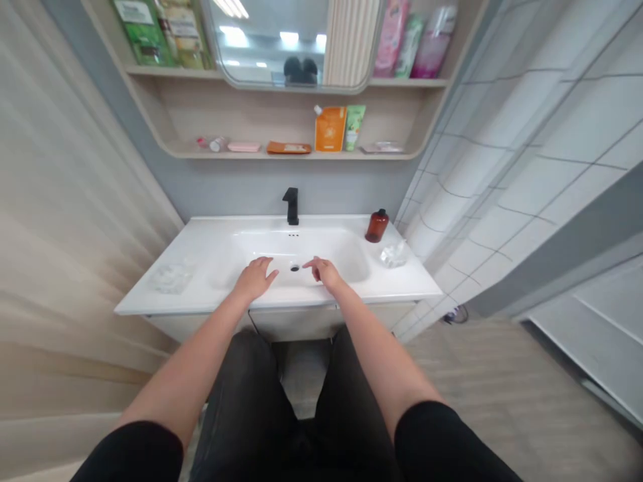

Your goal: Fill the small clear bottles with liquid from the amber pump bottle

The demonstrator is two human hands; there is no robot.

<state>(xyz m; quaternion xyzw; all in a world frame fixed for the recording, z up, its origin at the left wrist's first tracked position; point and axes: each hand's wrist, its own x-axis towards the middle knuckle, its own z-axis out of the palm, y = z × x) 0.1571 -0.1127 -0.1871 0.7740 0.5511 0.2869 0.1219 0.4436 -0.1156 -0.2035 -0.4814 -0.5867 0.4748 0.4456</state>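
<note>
Over the front part of the white washbasin (346,258) are both my hands. My left hand (254,276) is open, with thumb and fingers apart and nothing in it. To the right of the drain hole (295,268), my right hand (323,271) points its index finger leftward; its other fingers are partly curled, and I see nothing held. Behind the basin stands a black faucet (292,206); no water shows from it. An amber bottle (376,225) with a black cap stands on the right rim, near a clear crumpled plastic piece (394,254).
Another clear plastic piece (171,277) lies on the left counter. Above, a shelf (241,154) holds an orange pouch (330,129), a green tube (354,126) and small items, under a mirror (281,40). A beige curtain (65,201) hangs left; a tiled wall (502,174) rises right.
</note>
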